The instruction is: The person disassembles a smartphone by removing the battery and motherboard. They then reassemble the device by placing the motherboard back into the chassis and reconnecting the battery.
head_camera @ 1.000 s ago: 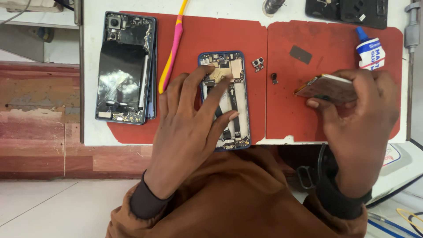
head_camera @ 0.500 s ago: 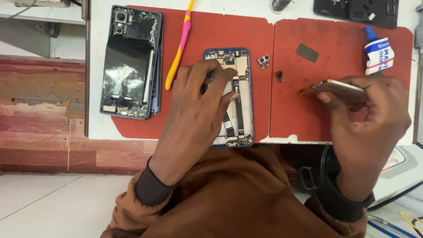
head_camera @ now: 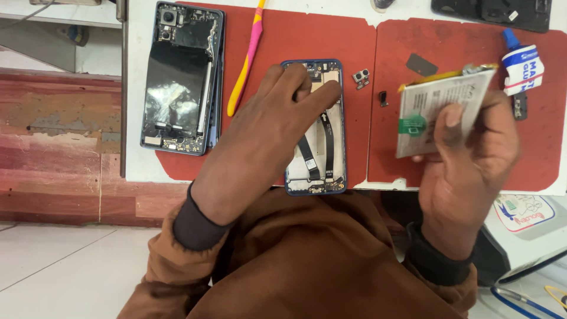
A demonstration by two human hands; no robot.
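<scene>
Currently the left hand presses flat on the opened blue phone lying on the red mat. Right of it, the right hand grips a white phone battery, lifted and tilted above the counter.

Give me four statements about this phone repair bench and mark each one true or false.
1. The right hand holds a flat battery off the mat. True.
2. The left hand rests on the open phone in the middle. True.
3. The toothbrush lies right of the glue bottle. False: it lies far to its left, between the two phones.
4. The second opened phone is in the left hand. False: it lies alone on the mat.
</scene>
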